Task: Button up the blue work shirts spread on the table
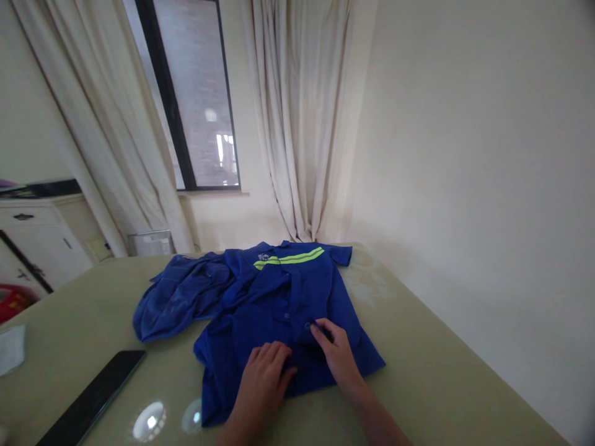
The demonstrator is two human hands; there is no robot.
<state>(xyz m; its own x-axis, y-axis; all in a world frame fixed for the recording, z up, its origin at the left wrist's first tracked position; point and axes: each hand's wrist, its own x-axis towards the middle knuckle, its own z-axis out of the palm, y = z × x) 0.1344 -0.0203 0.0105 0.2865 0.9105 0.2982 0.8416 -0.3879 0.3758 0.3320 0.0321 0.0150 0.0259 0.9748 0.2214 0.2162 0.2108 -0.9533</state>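
Note:
A blue short-sleeved work shirt (260, 316) lies front up on the table, its collar at the far end. Across its chest runs a yellow-green reflective stripe (297, 257). My right hand (337, 350) pinches the shirt's front edge beside a button (307, 326), thumb and fingers closed on the cloth. Lower and to the left, my left hand (267, 378) rests on the shirt's lower front. Its fingers are curved, with a gap between thumb and forefinger; the fingertips are partly hidden. Another button (287, 316) shows on the front strip.
A crumpled darker blue garment (186, 294) lies against the shirt's left side. A long black flat object (95, 396) is at the table's (418, 371) front left, near a white piece (12, 350). A wall (488, 186) borders the right edge; a white cabinet (41, 229) stands left.

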